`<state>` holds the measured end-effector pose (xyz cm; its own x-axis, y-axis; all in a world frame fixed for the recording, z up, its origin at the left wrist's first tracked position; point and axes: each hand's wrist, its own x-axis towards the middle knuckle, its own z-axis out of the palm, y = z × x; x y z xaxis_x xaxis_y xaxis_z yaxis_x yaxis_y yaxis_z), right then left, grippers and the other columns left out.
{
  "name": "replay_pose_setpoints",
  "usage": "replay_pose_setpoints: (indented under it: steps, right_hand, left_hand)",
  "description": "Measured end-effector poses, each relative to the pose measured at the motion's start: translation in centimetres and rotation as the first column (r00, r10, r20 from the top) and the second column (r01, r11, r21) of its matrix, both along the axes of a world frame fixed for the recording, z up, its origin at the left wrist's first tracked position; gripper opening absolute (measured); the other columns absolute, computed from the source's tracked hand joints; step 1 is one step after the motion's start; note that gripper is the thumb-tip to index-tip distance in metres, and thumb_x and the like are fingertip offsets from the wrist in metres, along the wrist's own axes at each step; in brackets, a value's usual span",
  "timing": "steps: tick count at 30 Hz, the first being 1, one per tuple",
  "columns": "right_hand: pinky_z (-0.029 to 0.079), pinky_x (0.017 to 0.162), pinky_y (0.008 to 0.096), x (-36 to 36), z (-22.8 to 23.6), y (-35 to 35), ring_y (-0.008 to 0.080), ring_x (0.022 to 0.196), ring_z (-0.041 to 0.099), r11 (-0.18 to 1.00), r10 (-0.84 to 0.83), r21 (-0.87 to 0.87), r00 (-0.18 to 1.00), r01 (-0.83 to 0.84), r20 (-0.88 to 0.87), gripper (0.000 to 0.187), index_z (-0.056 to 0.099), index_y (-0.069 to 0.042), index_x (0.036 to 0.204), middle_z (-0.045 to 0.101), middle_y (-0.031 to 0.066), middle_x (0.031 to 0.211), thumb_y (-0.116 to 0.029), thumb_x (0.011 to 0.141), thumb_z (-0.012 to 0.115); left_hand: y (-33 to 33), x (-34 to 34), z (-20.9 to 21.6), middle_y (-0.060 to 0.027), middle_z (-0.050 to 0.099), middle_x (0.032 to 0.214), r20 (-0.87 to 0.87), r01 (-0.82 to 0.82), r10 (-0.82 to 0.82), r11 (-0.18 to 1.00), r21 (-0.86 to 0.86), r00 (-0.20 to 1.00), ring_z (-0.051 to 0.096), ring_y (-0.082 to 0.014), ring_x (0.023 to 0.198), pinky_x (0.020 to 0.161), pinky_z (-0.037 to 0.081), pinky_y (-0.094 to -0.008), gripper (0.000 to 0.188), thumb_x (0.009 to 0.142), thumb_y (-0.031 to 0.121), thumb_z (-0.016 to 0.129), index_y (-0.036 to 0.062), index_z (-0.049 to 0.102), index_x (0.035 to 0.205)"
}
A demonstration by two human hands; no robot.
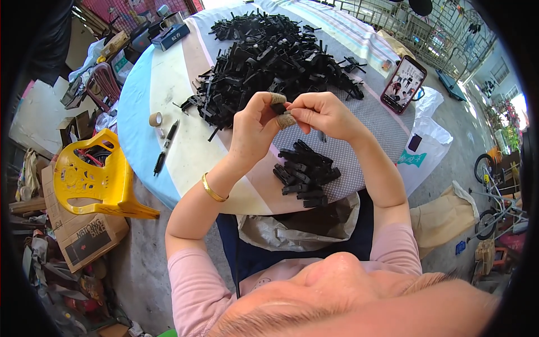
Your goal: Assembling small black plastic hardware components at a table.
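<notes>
My left hand (255,126) pinches a small black plastic part (278,108) above the round table; tan tape wraps its thumb and a finger. My right hand (325,115) meets it there, thumb and forefinger closed at the part's right end; what lies between those fingertips is too small to make out. Behind both hands spreads a large heap of loose black parts (264,59) with thin tabs. Nearer me, at the table's front edge, sits a smaller pile of similar black pieces (306,171). An open woven sack (269,238) rests below that edge, over my lap.
The cloth-covered table (146,129) carries a pen (166,147), a tape roll (155,119), a dark blue box (170,36) and a propped phone (403,84). A yellow plastic chair (90,188) stands left, a white plastic bag (429,135) right.
</notes>
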<state>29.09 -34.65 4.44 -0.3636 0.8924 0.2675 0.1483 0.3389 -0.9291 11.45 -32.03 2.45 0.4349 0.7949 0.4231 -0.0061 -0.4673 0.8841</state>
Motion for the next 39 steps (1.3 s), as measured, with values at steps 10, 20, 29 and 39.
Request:
replay_pose_setpoints:
  steps: [10,20,29,39]
  right_hand:
    - [0.033,0.045,0.0177,-0.9,0.1,-0.4,0.0028,0.052,0.045,0.984,-0.090,-0.160,0.992,0.074,-0.092,0.016,0.062,0.000,0.083,0.053,-0.0007,0.060,-0.013,0.086,0.053]
    - [0.041,0.055,0.0187,-0.6,-0.1,-0.2,0.0037,0.062,0.050,0.954,-0.220,0.229,0.972,0.196,0.087,0.013,0.062,0.002,0.080,0.059,-0.0003,0.069,-0.005,0.071,0.068]
    - [0.046,0.064,0.0186,1.7,0.4,0.4,0.0054,0.071,0.055,0.995,0.086,0.069,0.976,-0.073,-0.199,0.017,0.062,0.002,0.091,0.060,0.0012,0.077,-0.006,0.076,0.066]
    - [0.042,0.058,0.0176,0.6,0.6,0.2,0.0045,0.065,0.051,0.991,-0.075,0.116,0.997,0.074,-0.003,0.015,0.062,0.000,0.093,0.058,0.0000,0.072,-0.009,0.081,0.061]
  left_hand:
    - [-0.3,0.1,-0.1,-0.0090,0.062,0.077,0.043,-0.143,0.136,0.946,0.291,0.990,0.062,-0.0131,0.070,0.063,0.050,-0.0236,0.027,0.071,-0.001,0.067,-0.0001,0.052,0.093]
    - [-0.6,-0.2,1.1,-0.0122,0.063,0.083,-0.234,0.017,0.049,0.962,0.272,0.971,0.063,-0.0196,0.072,0.065,0.050,-0.0295,0.067,0.061,0.004,0.074,0.0064,0.041,0.119]
    - [1.7,-1.1,0.7,-0.0106,0.057,0.101,0.416,0.693,-0.561,0.643,-0.326,0.716,0.059,-0.0194,0.090,0.080,0.050,-0.0299,0.044,0.068,0.000,0.071,0.0010,0.046,0.104]
    - [0.9,-0.8,0.3,-0.0108,0.059,0.090,0.326,0.459,-0.332,0.739,-0.493,0.885,0.062,-0.0194,0.080,0.078,0.052,-0.0336,0.016,0.078,0.006,0.062,0.0009,0.050,0.088]
